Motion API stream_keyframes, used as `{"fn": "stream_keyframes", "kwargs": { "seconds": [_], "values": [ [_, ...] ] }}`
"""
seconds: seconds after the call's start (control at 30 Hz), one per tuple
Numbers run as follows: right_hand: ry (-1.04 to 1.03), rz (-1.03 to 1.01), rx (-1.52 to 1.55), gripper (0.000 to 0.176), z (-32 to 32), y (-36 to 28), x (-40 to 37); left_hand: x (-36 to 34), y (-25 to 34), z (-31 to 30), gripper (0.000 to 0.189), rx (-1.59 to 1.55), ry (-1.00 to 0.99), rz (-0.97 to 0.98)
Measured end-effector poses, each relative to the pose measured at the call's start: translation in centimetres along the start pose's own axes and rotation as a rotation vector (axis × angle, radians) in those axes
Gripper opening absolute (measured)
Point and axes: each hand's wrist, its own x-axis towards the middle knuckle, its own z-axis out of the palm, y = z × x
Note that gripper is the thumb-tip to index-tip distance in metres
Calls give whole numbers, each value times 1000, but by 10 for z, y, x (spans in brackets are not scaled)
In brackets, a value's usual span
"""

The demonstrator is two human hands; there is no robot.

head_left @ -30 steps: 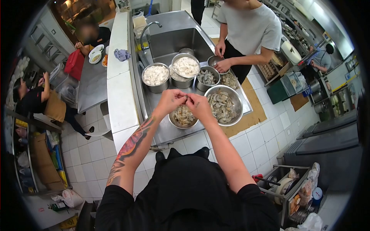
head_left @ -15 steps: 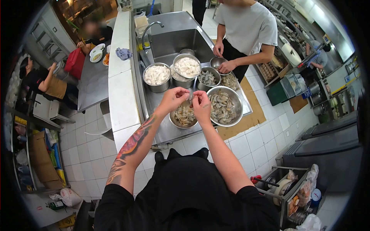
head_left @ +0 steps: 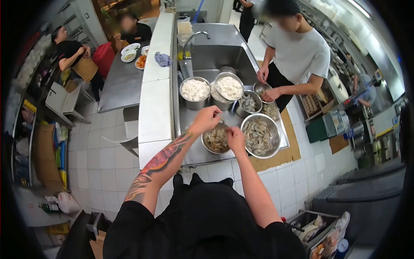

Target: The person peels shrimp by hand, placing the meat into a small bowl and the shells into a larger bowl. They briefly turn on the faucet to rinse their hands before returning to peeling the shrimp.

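My left hand (head_left: 207,119) is closed in a pinch above the back rim of a metal bowl; a small greyish piece shows at its fingertips, seemingly part of a shrimp. Over the same bowl's right side, my right hand (head_left: 236,139) has its fingers curled together, and what they hold is hidden. Shells and shrimp pieces (head_left: 217,139) lie in that bowl. To the right stands a larger bowl (head_left: 277,137) of whole shrimp (head_left: 258,134). Behind are a pot of grey shrimp (head_left: 247,103) and metal containers of pale pieces (head_left: 195,90).
A sink (head_left: 220,58) with a faucet (head_left: 192,39) lies behind the containers. A white tiled ledge (head_left: 148,108) bounds the left side. Across the counter, a person in a white shirt (head_left: 302,54) works over a small bowl (head_left: 261,89). Other people are at the left.
My hands have moved apart from each other, the right one lower over the bowl. The camera view has shifted, so the counter appears further right and lower. The co-worker's head now shows.
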Motion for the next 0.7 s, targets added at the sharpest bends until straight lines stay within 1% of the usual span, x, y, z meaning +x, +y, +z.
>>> {"fn": "stream_keyframes", "kwargs": {
  "seconds": [0.07, 0.1, 0.17, 0.2, 0.27, 0.3, 0.33, 0.37, 0.4, 0.43, 0.5, 0.57, 0.63, 0.67, 0.7],
  "values": [
    [-189, -160, -238, 21, 6, 27, -8, -2, 5, -2, 22, 4, -5, -24],
    [-190, -175, -238, 21, 5, 22, -1, -1, 1, -1, 21, -1, -21, -25],
    [-136, 324, 473, 25, 2, 3, 4, 0, -3, 2, 18, -49, -70, -61],
    [-136, 322, 474, 25, -2, -11, 7, 0, -6, 5, 18, -48, -68, -60],
    [-241, 491, 745, 27, -8, -37, 18, 2, -7, 9, 18, -49, -109, -28],
    [-303, 467, 753, 26, -8, -42, 19, 3, -3, 11, 18, -45, -106, -20],
    [-309, 456, 756, 26, -9, -42, 19, 2, 1, 13, 18, -47, -108, -22],
    [-281, 406, 587, 26, -9, -44, 19, 0, 3, 11, 18, -43, -101, -30],
    [-258, 350, 427, 26, -4, -46, 18, 2, -2, 13, 19, -7, -75, 17],
    [-229, 364, 540, 27, 0, -46, 15, 1, -1, 12, 19, -37, -61, 26],
    [-232, 351, 585, 27, 3, -41, 12, 0, 1, 6, 19, -54, -24, 31],
    [-244, 355, 608, 27, 1, -36, 9, -2, 6, 3, 21, -119, -95, 15],
    [-140, 281, 511, 28, 2, -35, 8, -1, 4, 0, 21, -105, -113, 5],
    [-149, 278, 511, 28, 1, -33, 7, -1, 3, -1, 22, -96, -141, -4],
    [-140, 255, 438, 27, -4, -40, 7, 0, 0, 0, 22, -96, -132, -7]
  ]
}}
